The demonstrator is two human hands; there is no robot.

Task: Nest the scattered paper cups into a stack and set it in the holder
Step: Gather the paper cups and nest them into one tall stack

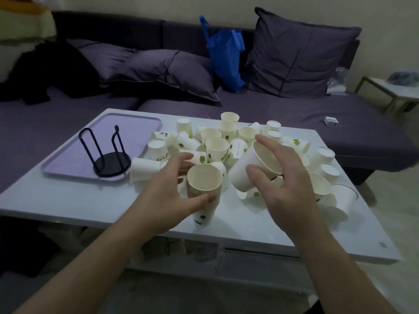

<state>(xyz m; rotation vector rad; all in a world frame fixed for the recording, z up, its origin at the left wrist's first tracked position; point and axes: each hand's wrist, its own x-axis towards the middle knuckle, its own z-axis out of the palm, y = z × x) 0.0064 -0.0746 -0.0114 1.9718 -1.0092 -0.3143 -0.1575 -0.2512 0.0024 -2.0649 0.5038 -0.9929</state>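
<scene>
a: where the left hand (169,196) sits in the lower middle of the frame, what has it got?

b: a short nested stack of white paper cups with green leaf prints (204,196), upright, mouth up. thumb curls across the near wall, fingers wrap the far side, so the hand is partly closed around it. whether the stack's base touches the glossy white coffee table (68,200) i cannot tell.

a: and the right hand (288,177)?

b: right of centre, holding a single white paper cup (251,168) tilted, its mouth turned up and to the right. thumb presses the near wall, fingers reach over the rim. loosely closed, not a fist.

a: how do the two stand?

b: the single cup is just beside the stack, to its right, apart from it.

a: the rest of the cups?

b: a scattered heap of white paper cups (226,141) fills the middle of the frame, some upright, some inverted, some on their sides.

a: the holder?

b: a black wire cup holder with a round base (108,159) stands on a lilac rectangular tray (127,128) at centre left, no cups in it.
</scene>
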